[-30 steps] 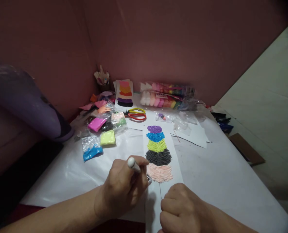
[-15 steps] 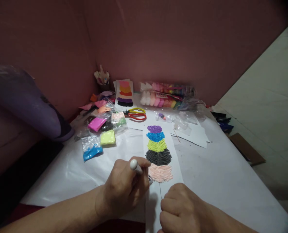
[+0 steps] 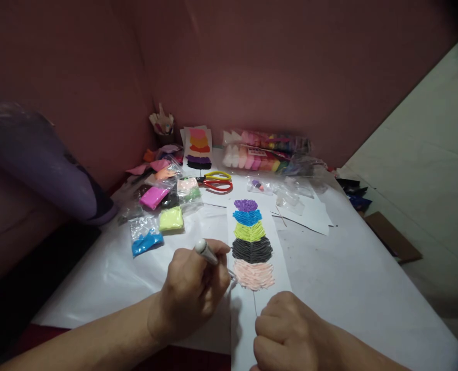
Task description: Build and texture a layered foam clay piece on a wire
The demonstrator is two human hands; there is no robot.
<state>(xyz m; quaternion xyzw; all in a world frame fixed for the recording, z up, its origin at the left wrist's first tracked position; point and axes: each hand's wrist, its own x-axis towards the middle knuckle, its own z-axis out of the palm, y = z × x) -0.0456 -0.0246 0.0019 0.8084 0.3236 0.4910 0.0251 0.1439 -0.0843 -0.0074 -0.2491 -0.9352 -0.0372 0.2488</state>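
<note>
Beside the curled right hand (image 3: 286,332), the left hand (image 3: 192,286), gripping a white tool (image 3: 205,251), draws leftward, baring more peach band (image 3: 255,275), perhaps between strokes.

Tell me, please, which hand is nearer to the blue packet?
Left: the left hand, holding a white tool, is right of the blue packet and nearer the wearer; the right hand is farther right, covering part of the strip.

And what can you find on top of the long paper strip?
Far to near: purple band, blue band, lime band, black band, pale pink band, thin line. The right hand hides part of the paper strip's near end; anything beneath it cannot be seen.
</note>
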